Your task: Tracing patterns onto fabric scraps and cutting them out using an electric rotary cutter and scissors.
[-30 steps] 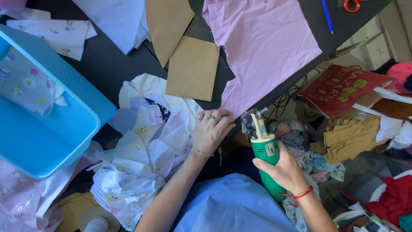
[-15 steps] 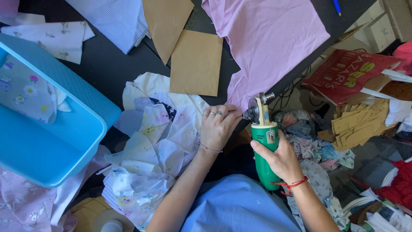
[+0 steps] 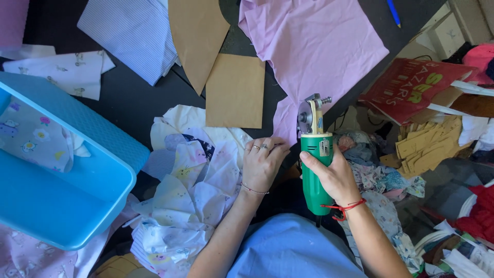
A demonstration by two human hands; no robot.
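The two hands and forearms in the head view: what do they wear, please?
Both forearms are bare, without sleeves. The left hand wears rings on its fingers and a thin bracelet at the wrist. The right hand has a thin red string knotted around its wrist, with loose ends. No gloves or watch show.

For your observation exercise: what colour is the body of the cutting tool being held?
Green, seen in the head view: the cutting tool in the right hand.

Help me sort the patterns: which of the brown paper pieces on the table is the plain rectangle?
The smaller brown piece lying nearer the left hand, beside the pink fabric. The other brown piece, above it, tapers to a point.
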